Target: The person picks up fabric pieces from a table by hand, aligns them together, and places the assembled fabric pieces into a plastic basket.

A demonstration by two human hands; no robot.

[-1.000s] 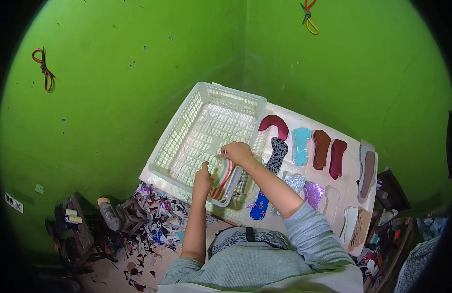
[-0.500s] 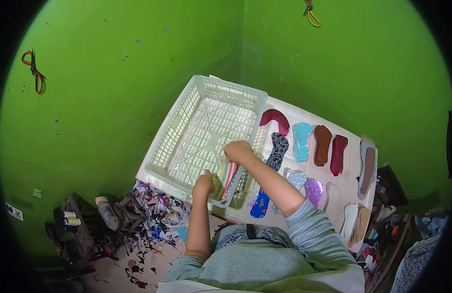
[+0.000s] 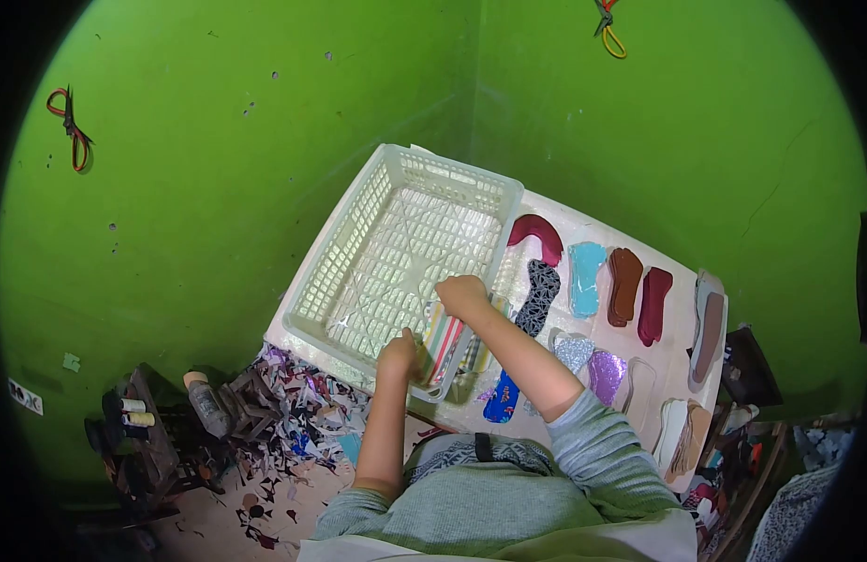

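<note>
A striped stack of cut fabric pieces (image 3: 440, 345) lies inside the near right corner of a white plastic basket (image 3: 311, 330). My left hand (image 3: 399, 356) is closed at the lower left edge of the striped stack, thumb upward. At its upper end my right hand (image 3: 462, 296) is also closed on it, fingers curled and partly hidden by the back of the hand. More patterned pieces show through the basket wall below my right forearm. Beside the basket lie a black-and-white patterned stack (image 3: 538, 295) and a blue printed stack (image 3: 501, 401).
Across the white table (image 3: 583, 211) lie maroon (image 3: 654, 304), turquoise (image 3: 586, 278), brown (image 3: 622, 286), silver and purple glitter (image 3: 606, 377) stacks. Fabric scraps (image 3: 307, 421) cover the floor at left. Scissors (image 3: 71, 129) hang on the green wall.
The view has shifted slightly. The striped stack now lies flatter and shows more of its face between my hands, which stay at its two ends.
</note>
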